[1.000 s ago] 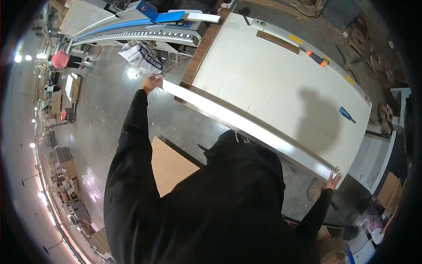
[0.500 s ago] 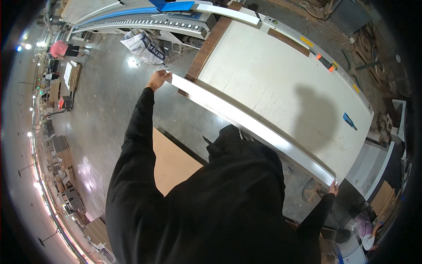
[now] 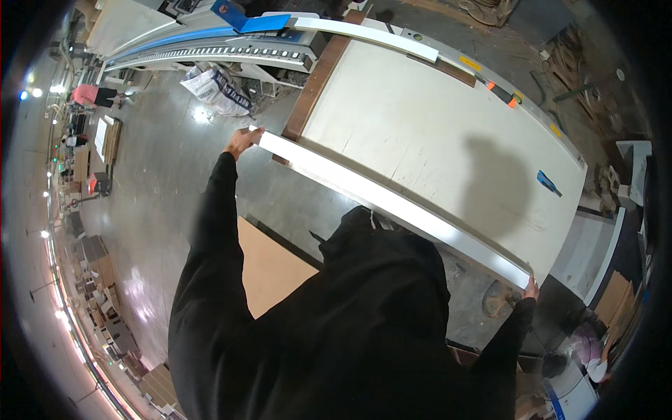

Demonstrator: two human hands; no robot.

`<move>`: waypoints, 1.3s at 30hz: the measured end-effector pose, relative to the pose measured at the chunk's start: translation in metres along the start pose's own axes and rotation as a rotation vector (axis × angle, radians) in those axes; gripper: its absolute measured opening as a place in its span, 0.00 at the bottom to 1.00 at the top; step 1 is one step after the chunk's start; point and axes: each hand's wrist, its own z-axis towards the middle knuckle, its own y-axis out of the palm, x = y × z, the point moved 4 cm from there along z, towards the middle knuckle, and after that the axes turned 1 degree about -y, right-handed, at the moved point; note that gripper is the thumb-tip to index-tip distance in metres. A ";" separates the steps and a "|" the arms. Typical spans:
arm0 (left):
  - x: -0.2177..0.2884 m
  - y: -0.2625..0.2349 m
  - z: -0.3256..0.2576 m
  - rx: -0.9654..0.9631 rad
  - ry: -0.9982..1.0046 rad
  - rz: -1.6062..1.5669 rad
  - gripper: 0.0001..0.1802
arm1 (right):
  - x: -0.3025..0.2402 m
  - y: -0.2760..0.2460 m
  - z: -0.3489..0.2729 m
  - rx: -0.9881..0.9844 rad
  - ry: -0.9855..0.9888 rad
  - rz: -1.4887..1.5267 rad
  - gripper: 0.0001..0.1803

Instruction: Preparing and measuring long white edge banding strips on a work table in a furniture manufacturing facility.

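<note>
A long, narrow white panel strip (image 3: 392, 201) spans the near edge of a white-topped table (image 3: 392, 105), its bright face turned up. My left hand (image 3: 242, 142) is closed round its left end, out past the table's brown wooden edge. At the opposite end my right hand (image 3: 531, 288) grips the strip by the table's near right corner. Along the table's far side lies another white strip (image 3: 364, 34), coming out from under the blue guard (image 3: 266, 24) of a machine. A blue utility knife (image 3: 549, 183) rests on the tabletop at the right.
An orange-and-black knife (image 3: 502, 94) lies by the rail on the table's far edge. Left of the table are the long machine (image 3: 210, 59) and a white sack (image 3: 217, 91). A tan board (image 3: 273, 266) is below my left arm. People stand far left (image 3: 85, 95) and lower right (image 3: 591, 350).
The far strip has slid right along the rail, farther out of the machine. Both hands still hold the near strip, whose left end has come slightly nearer. My view has shifted a little.
</note>
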 end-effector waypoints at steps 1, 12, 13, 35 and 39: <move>0.001 -0.002 -0.001 -0.002 0.009 0.005 0.31 | 0.000 0.001 -0.003 0.006 0.000 0.009 0.38; -0.008 -0.016 0.006 -0.006 -0.047 -0.094 0.42 | -0.016 0.039 -0.024 0.033 0.191 -0.275 0.49; -0.015 -0.003 0.017 -0.049 -0.043 -0.107 0.42 | -0.023 0.016 -0.021 0.067 0.195 -0.284 0.48; -0.014 -0.005 0.020 -0.143 -0.115 -0.220 0.46 | -0.004 0.039 -0.022 -0.074 0.197 -0.101 0.44; 0.002 -0.011 0.042 0.030 -0.163 -0.033 0.43 | 0.000 0.020 -0.023 0.155 0.163 0.065 0.43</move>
